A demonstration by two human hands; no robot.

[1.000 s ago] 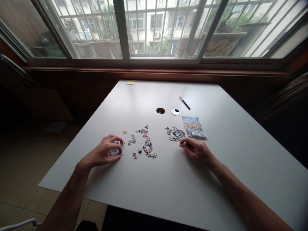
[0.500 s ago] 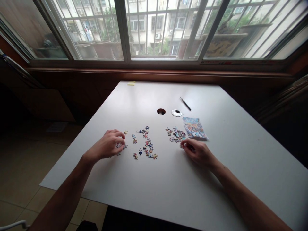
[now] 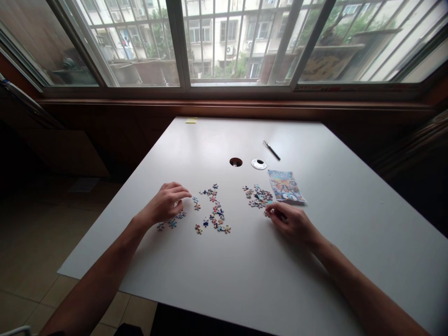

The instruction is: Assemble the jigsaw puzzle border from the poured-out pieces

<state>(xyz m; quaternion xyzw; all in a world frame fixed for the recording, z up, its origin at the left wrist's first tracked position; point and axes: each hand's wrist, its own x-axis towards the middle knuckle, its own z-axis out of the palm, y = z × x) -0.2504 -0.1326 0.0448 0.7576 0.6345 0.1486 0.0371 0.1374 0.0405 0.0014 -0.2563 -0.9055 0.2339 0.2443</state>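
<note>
My left hand (image 3: 164,204) lies curled on the white table (image 3: 245,266), fingertips pinched at the left edge of a scatter of small jigsaw pieces (image 3: 213,214). A few loose pieces (image 3: 171,223) lie just beside its palm. What the fingertips hold is too small to make out. My right hand (image 3: 292,221) rests with fingers pinched on a piece at the near edge of a second heap of jigsaw pieces (image 3: 257,196). A colourful picture card (image 3: 285,185) lies just beyond that hand.
A round cable hole (image 3: 235,162) and its white cap (image 3: 258,164) sit mid-table. A pen (image 3: 271,150) lies behind them, a yellow note (image 3: 191,120) at the far edge. Windows and a dark wooden sill run behind the table. Tiled floor shows at left.
My left hand has slid up and to the right, uncovering a few pieces it had been over. My right hand has stayed at the right heap.
</note>
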